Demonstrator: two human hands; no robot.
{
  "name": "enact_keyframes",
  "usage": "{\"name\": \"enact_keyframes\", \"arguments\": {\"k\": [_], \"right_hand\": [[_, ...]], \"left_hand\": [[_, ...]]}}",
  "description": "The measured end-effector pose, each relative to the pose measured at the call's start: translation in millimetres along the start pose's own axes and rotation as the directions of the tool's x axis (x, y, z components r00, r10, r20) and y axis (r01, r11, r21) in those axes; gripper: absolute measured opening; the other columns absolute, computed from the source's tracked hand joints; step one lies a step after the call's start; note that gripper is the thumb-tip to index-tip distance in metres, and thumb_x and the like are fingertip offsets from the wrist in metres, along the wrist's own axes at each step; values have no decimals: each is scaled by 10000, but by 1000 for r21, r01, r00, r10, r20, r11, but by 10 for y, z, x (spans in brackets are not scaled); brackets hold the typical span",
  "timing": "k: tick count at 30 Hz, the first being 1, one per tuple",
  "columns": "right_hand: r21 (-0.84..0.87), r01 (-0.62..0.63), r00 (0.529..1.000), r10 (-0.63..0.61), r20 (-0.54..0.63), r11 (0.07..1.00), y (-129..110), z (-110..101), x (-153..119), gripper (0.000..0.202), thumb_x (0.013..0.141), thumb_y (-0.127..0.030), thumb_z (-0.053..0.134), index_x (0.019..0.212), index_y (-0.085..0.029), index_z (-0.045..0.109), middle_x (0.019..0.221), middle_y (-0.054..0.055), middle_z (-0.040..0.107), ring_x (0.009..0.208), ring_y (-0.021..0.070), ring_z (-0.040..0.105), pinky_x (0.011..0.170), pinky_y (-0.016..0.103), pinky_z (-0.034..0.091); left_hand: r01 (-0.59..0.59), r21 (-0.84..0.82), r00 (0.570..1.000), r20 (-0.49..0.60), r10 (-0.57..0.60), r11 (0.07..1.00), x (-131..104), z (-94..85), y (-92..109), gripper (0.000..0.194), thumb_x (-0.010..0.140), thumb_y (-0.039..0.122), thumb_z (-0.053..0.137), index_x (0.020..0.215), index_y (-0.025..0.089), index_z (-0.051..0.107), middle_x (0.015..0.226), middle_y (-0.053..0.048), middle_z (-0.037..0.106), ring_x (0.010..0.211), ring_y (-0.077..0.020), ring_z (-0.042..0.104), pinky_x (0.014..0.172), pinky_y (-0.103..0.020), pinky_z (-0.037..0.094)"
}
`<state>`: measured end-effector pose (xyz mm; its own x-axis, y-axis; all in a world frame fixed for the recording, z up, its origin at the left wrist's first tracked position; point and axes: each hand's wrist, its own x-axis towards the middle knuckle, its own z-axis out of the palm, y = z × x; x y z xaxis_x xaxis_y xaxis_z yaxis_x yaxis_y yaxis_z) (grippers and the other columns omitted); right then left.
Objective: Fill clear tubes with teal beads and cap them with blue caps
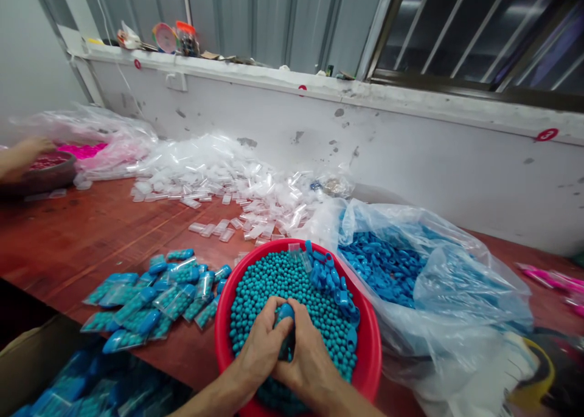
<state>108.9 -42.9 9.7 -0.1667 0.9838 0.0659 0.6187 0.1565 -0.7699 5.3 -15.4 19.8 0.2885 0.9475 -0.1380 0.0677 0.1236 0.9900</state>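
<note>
My left hand and my right hand meet over a red basin. Between their closed fingers is a small clear case with a blue cap, the body of it mostly hidden. Teal beads fill the basin beneath my hands. Loose blue caps lie on the beads along the basin's right side. Beside them, near the far rim, rest a few clear empty cases.
Capped bead-filled cases lie left of the basin; more sit below the table edge. Behind spreads a heap of clear cases. A plastic bag of blue caps stands right. Another person's hand is over a dark bowl.
</note>
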Motion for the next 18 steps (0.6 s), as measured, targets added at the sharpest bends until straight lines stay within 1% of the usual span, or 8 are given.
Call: {"name": "enact_keyframes", "arguments": {"k": [3,5,7,9,11,14,16,18], "right_hand": [[-55,2,990,6,144,998,-6,-51,59,913,579,-269,662,1338,-129,175,1250,168,410,1053,281,498,856,374,413],[-87,86,967,-62,249,992,-19,-170,121,968,598,-336,685,1368,-171,121,1280,141,391,1077,277,484,854,357,414],[-172,152,962,-106,252,973,-26,-333,228,852,678,-381,637,1363,-182,172,1252,122,431,1082,262,481,851,338,412],[-348,122,984,-68,165,930,-9,-489,389,664,770,-366,551,1332,-152,270,1195,134,486,1053,254,500,836,332,412],[-550,22,999,4,45,835,52,-587,584,558,813,-335,499,1302,-129,325,1132,147,532,983,252,538,783,330,425],[-764,-58,998,11,-66,643,216,-582,853,559,796,-328,529,1279,-109,351,1003,144,594,858,256,567,694,329,423],[-821,-58,997,-17,-82,568,332,-514,976,512,784,-278,541,1239,-93,397,937,147,614,838,263,556,703,347,397],[-835,-50,996,-38,-84,548,417,-454,1043,374,806,-187,483,1167,-90,466,911,154,621,854,267,539,741,374,362]], "left_hand": [[26,39,998,-51,-24,999,21,-50,-36,171,735,292,454,853,169,474,747,6,551,762,-163,525,717,-262,424],[-23,116,998,-58,30,993,23,-154,-21,205,739,303,457,890,170,493,781,0,576,784,-163,538,738,-262,426],[-96,229,991,-69,115,969,32,-353,37,258,752,324,450,960,180,500,836,-4,598,790,-163,552,743,-265,435],[-118,394,970,-149,190,912,65,-642,116,320,771,355,423,1044,198,483,888,-10,609,795,-172,570,738,-281,447],[-46,592,924,-282,260,805,126,-966,178,351,789,375,381,1082,204,471,895,-28,613,804,-197,584,728,-313,456],[104,829,770,-417,484,549,228,-1350,183,414,790,361,357,1128,147,465,979,-111,582,921,-267,547,795,-397,429],[142,901,695,-385,608,409,265,-1446,133,433,793,345,355,1139,109,466,1031,-150,555,989,-293,506,835,-426,405],[80,936,691,-300,658,343,271,-1392,68,395,809,328,352,1116,117,487,1027,-140,558,981,-280,505,841,-417,406]]}}
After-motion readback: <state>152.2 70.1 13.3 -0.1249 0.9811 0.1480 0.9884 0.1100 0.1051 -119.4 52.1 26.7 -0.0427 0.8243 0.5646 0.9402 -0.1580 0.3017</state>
